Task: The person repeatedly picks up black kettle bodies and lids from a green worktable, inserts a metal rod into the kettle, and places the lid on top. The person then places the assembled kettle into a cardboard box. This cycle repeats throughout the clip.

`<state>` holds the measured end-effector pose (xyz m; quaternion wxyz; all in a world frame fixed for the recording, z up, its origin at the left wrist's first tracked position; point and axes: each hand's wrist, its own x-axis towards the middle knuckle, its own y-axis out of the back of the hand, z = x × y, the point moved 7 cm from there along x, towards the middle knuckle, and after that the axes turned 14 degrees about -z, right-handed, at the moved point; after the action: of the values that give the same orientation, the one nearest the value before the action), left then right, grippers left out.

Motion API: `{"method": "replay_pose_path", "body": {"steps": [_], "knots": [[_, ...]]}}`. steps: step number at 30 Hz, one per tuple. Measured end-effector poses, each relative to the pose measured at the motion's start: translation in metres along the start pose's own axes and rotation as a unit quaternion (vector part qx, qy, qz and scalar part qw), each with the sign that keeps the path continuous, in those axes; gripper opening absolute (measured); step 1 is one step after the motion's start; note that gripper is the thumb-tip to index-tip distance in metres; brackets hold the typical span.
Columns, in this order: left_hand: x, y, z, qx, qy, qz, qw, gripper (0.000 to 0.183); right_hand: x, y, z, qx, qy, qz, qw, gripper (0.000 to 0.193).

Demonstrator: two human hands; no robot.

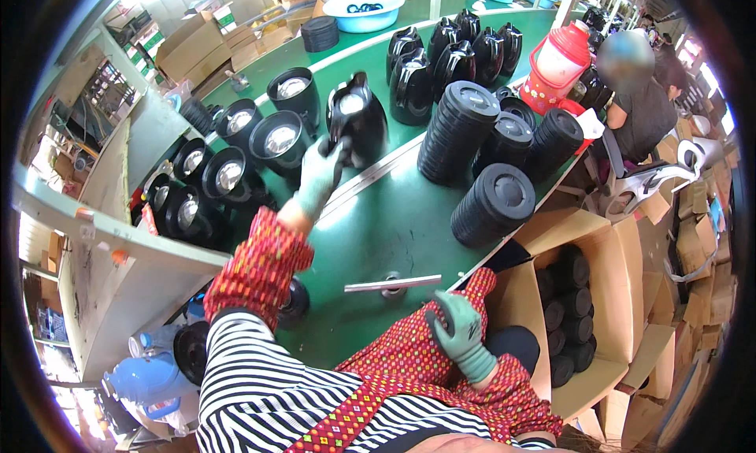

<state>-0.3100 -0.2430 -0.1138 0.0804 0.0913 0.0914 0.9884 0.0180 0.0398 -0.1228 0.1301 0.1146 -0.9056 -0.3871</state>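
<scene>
In a grey-green glove with dark fingertips, my left hand (321,176) reaches across the green work surface (386,224). Its fingers are closed on the side of a shiny black jug (364,131), which is slightly blurred. The jug stands upright, a pale round opening in its top. Close to my lap, above the red patterned apron (394,335), hovers my right hand (459,335), gloved too. Its fingers are loosely bent, the thumb apart from them, and nothing shows between them. A thin metal bar (417,280) lies on the surface just beyond it.
Several black containers with silvery insides (280,140) crowd the left. Shiny black jugs (411,87) stand farther back. Stacked black lids (493,205) rise at the right, near a red-and-white flask (561,55). An open cardboard box (622,295) holds black cylinders. Another person (642,110) sits beyond.
</scene>
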Motion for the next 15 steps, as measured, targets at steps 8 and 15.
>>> {"method": "replay_pose_path", "body": {"steps": [8,15], "knots": [[0.223,-0.024,-0.064,0.008,0.074,0.127,0.989,0.027,0.008,0.004,0.014,0.032,-0.021,-0.004,0.999,0.038],[0.219,-0.046,-0.031,0.384,0.127,0.101,0.909,0.109,0.010,0.008,0.021,0.050,-0.046,-0.009,0.998,0.037]]}}
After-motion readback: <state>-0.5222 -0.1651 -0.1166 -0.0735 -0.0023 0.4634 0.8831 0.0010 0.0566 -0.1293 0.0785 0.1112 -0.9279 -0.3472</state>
